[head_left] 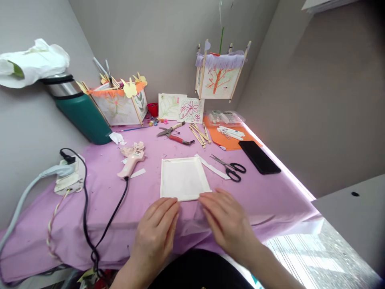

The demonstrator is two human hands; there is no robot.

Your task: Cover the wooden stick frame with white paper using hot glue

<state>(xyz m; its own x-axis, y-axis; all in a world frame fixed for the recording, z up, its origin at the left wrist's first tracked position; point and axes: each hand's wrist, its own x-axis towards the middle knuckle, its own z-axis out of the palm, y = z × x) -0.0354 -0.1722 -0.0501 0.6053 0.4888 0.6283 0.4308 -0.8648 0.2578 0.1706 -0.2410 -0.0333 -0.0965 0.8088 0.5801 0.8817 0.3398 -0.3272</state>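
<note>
A square white paper panel (184,178) with raised, folded-looking borders lies on the purple-covered table. My left hand (159,224) is at its near left corner, fingers together and pressed on the near edge. At the near right corner my right hand (227,218) pinches the same edge, its thumb hidden under the fingers. Just beyond the panel's right side lie a white paper strip (214,167) and black-handled scissors (230,166), blades partly apart. A pink glue gun (132,163) rests to the left, with another short paper strip beside it.
Pruning shears (174,133) and several wooden sticks (201,134) lie farther back. A phone (259,156) and white markers (231,132) are at right. A paper lantern (221,78) hangs above. Left stand a green bottle (82,112), a decorated box (117,108) and a corded power strip (70,178).
</note>
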